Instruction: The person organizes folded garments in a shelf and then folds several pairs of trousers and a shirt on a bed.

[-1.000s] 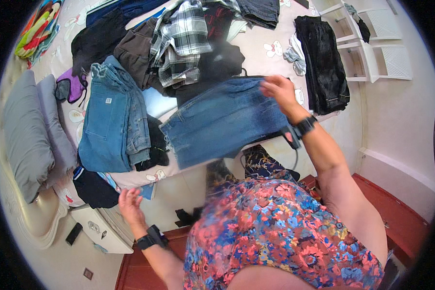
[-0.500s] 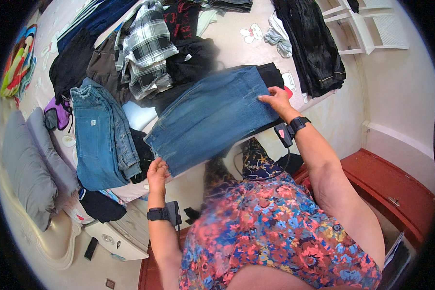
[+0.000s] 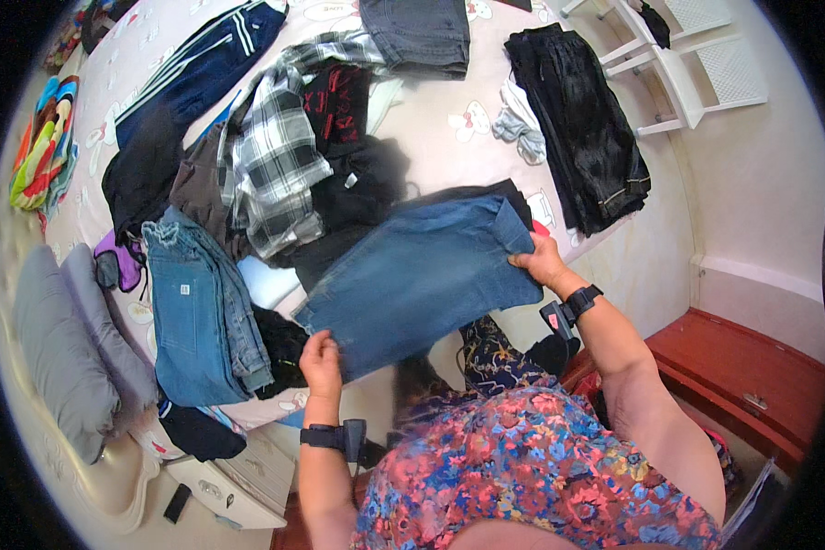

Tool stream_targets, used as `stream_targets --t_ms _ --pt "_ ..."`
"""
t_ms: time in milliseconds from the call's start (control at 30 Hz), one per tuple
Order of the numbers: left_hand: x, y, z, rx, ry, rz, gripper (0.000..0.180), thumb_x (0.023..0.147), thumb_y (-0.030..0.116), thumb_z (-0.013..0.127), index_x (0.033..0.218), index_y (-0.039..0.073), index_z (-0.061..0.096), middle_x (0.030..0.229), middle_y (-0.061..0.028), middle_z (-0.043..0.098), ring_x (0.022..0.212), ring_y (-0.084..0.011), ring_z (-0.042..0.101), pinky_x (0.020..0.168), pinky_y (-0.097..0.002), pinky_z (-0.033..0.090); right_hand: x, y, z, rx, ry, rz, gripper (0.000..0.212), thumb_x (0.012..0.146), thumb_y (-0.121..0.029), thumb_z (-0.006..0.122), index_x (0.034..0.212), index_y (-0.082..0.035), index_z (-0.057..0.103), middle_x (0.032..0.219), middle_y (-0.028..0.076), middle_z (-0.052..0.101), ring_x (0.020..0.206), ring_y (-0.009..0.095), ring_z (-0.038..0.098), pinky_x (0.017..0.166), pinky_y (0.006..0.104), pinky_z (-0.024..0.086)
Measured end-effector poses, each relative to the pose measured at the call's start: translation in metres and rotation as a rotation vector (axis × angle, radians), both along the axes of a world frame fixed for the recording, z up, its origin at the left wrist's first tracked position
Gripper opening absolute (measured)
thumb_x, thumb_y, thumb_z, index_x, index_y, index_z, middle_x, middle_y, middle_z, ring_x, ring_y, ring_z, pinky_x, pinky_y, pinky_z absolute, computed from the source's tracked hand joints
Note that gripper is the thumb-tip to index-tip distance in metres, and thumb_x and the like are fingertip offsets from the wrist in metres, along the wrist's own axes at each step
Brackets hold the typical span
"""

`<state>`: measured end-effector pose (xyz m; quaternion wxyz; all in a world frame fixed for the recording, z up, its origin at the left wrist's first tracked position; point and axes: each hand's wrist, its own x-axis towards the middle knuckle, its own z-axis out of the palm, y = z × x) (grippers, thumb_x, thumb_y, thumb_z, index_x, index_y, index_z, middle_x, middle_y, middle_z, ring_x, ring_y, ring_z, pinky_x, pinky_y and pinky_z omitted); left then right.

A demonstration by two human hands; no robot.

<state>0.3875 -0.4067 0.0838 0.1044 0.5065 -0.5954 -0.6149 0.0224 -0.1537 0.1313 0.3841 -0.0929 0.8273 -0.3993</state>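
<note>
A folded pair of blue jeans [image 3: 422, 270] stretches between my two hands at the near edge of the bed. My left hand [image 3: 321, 362] pinches the corner by its frayed end. At the far right end, my right hand [image 3: 543, 264] grips the other corner, where a flap of denim is turned up. Black cloth [image 3: 513, 194] shows behind the jeans. Left of my left hand lies another folded pair of blue jeans [image 3: 192, 312], with black fabric [image 3: 282, 348] beside it.
On the bed [image 3: 435, 128] lie a plaid shirt [image 3: 275, 151], black trousers [image 3: 577, 128], striped navy trousers [image 3: 202, 69], grey jeans [image 3: 422, 37] and pale socks [image 3: 520, 133]. Grey pillows [image 3: 60, 353] stand at the left. A white rack [image 3: 678, 69] is by the right wall.
The view has shifted, so the bed sits lower. My right hand has drawn the jeans' right end nearer me, and its corner now folds over. Both hands keep their hold.
</note>
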Motion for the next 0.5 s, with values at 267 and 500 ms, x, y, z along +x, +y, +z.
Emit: stream_targets --t_ms 267,500 --pt "-0.068 -0.008 -0.026 -0.131 -0.367 -0.294 0.031 0.063 0.004 0.071 0.079 0.004 0.045 0.063 -0.0044 0.048 0.057 -0.0160 0.047 0.053 -0.0292 0.041 -0.069 -0.035 0.002 -0.015 0.611 0.106 0.021 0.067 -0.007 0.067 0.085 0.001 0.057 0.069 0.009 0.059 0.062 0.018 0.056 0.061 0.0287 0.047" --pt "-0.088 -0.007 -0.028 -0.265 -0.636 -0.334 0.033 0.062 0.010 0.069 0.086 0.000 0.047 0.075 -0.0208 0.058 0.074 -0.0390 0.058 0.069 -0.0427 0.045 -0.164 -0.161 -0.027 -0.191 0.130 -0.289 0.028 0.074 -0.009 0.067 0.097 0.003 0.056 0.079 0.007 0.060 0.067 0.014 0.057 0.060 0.0255 0.049"
